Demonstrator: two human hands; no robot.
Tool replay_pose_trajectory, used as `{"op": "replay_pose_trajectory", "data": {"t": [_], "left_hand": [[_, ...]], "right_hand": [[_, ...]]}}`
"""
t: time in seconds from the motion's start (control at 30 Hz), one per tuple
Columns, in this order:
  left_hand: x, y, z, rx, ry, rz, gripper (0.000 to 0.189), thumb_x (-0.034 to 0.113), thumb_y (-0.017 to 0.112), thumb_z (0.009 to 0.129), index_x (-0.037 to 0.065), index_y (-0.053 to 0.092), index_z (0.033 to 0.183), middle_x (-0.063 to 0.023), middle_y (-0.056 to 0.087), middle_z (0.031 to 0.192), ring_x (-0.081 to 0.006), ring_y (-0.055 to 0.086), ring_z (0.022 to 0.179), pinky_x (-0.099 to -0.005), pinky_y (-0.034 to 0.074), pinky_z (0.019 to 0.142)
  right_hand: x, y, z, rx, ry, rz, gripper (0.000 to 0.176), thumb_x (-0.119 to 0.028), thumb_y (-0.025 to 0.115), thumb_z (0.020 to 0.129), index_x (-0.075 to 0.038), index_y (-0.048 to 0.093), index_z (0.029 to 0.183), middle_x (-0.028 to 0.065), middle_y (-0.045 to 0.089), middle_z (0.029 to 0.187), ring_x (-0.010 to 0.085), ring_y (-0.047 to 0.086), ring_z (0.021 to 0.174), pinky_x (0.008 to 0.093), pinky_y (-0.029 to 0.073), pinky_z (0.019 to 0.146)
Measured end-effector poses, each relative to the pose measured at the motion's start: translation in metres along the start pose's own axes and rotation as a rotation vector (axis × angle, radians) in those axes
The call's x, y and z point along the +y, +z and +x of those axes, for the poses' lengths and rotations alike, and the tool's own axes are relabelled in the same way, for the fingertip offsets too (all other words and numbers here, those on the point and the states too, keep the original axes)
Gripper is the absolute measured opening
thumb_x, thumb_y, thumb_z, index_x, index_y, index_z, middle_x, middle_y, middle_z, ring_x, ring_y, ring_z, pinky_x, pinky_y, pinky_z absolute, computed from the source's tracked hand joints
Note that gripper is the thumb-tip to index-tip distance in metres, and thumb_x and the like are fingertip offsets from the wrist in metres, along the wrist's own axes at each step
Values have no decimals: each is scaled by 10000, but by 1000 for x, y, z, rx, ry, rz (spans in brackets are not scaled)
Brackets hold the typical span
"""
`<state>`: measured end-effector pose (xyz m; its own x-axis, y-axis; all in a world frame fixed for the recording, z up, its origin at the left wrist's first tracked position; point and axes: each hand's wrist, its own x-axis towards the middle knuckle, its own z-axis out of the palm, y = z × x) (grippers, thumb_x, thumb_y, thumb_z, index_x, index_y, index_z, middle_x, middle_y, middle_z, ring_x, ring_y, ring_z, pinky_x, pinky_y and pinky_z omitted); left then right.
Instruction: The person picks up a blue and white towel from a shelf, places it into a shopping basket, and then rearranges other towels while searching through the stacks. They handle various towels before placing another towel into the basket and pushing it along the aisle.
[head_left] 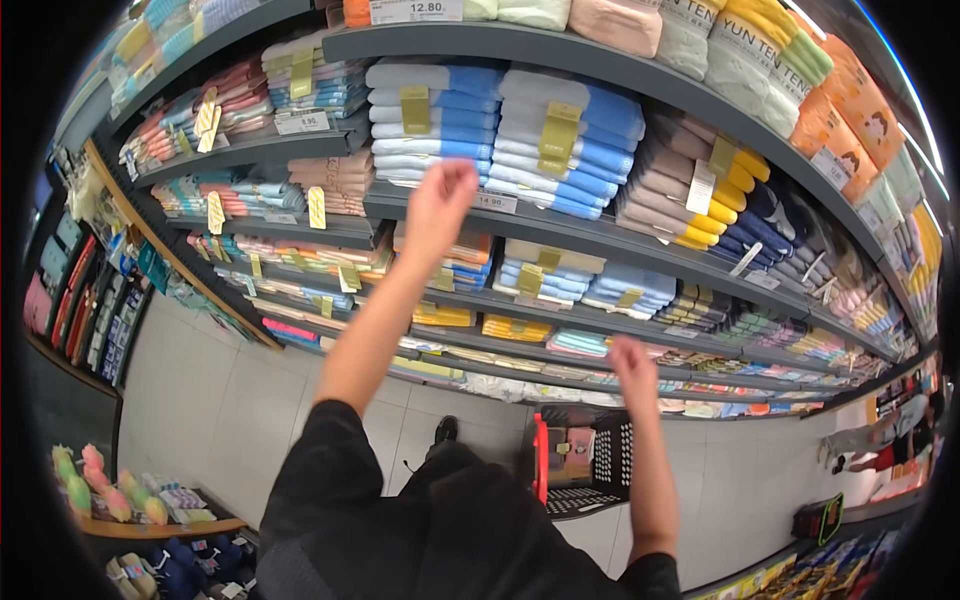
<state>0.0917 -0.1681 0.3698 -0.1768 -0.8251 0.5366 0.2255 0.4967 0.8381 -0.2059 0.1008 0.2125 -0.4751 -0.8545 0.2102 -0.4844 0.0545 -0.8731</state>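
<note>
My left hand (438, 205) is raised in front of a grey store shelf (610, 238), just below a stack of blue and white folded towels (432, 122) with a gold band. Its fingers are curled and nothing shows in them. My right hand (632, 362) hangs lower, in front of the lower shelves of folded towels, above a black and red shopping basket (585, 462) on the floor. It holds nothing that I can see, and its fingers are loosely together.
Grey shelves of folded towels in many colours run from left to right, with price tags on the edges. The floor is light tile. A low display (130, 500) of soft goods stands at lower left. Another black basket (818, 518) sits at right.
</note>
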Motion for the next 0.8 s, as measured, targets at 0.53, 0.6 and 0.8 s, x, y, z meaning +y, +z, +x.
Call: {"op": "replay_pose_trajectory", "data": {"t": [0.53,0.6,0.8], "left_hand": [[52,22,109,-255,324,998,750,151,762,783,90,402,1439,-157,699,932,-375,686,836,-482,549,746],[53,20,117,-269,362,1054,682,180,748,811,90,434,1410,-144,720,884,-381,689,811,-482,550,725],[58,27,160,-242,427,844,305,269,682,908,22,651,1084,-119,739,883,-245,720,742,-381,553,731]], "right_hand": [[-280,7,221,264,-482,-790,636,-201,700,818,-160,474,1411,207,518,1369,413,612,1091,489,534,890],[-276,12,235,234,-508,-794,669,-231,709,815,-142,453,1426,239,458,1434,430,565,1172,503,511,927],[-267,0,267,333,-591,-745,571,-289,684,816,-12,552,1297,285,605,1222,453,572,1128,473,489,960]]}}
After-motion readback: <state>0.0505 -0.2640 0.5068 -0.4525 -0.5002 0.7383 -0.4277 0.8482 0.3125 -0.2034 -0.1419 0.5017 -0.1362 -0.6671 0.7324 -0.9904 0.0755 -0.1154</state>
